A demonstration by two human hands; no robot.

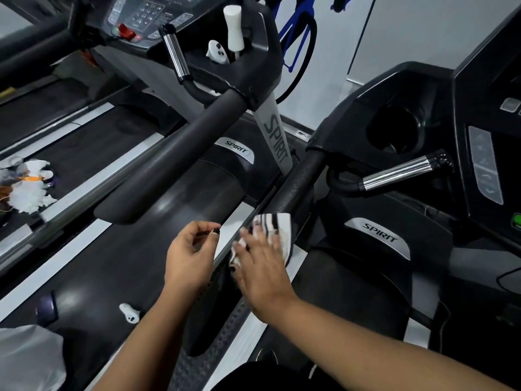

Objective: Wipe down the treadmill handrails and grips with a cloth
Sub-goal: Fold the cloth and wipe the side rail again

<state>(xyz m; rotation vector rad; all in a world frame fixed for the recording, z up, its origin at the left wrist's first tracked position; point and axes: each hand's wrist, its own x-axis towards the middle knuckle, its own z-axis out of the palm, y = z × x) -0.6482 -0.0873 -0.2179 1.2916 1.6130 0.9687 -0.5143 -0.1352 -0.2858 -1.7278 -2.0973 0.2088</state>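
Observation:
A black-and-white striped cloth [277,231] lies wrapped over the left handrail [303,179] of the right-hand treadmill. My right hand [260,266] presses on the cloth with fingers spread over the rail, blurred by motion. My left hand [191,253] hovers just left of the rail with fingers loosely curled, holding nothing. A chrome pulse grip [397,173] juts out beyond the rail on the right treadmill. The neighbouring treadmill's thick black handrail [180,162] runs diagonally above my left hand, with its own chrome grip [176,55] farther up.
A white spray bottle [234,26] and a white controller [217,52] sit in the left treadmill's console tray. A second white controller [129,313] lies on the belt below. Crumpled white wipes [28,186] sit on the far left belt. A cup holder [394,131] opens at right.

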